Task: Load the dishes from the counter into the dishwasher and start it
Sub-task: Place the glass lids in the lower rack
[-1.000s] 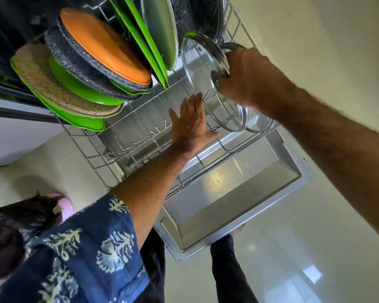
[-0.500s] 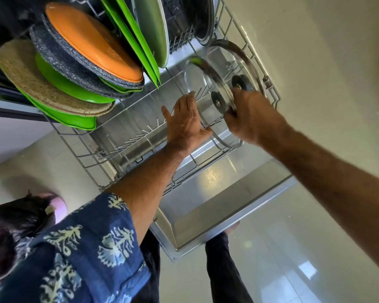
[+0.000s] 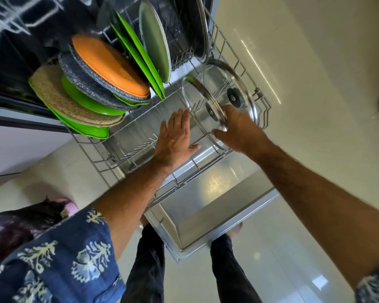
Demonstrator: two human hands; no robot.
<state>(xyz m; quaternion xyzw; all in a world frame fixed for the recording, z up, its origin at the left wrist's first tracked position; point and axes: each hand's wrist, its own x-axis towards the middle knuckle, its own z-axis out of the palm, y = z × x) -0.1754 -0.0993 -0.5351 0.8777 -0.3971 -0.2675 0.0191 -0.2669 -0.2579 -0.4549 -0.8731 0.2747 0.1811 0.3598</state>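
Two glass lids standing on edge at the right end of the pulled-out dishwasher rack (image 3: 263,110). Near glass lid (image 3: 200,106) just beyond the right hand (image 3: 239,132), fingers loosely spread against its rim, gripping nothing. Left hand (image 3: 176,136) flat and open, just left of it, fingertips near the rim.

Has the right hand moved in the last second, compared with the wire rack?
Yes. The right hand has come back from high on the nearer glass lid, toward the front edge of the wire rack. It now rests open at the lid's lower rim.
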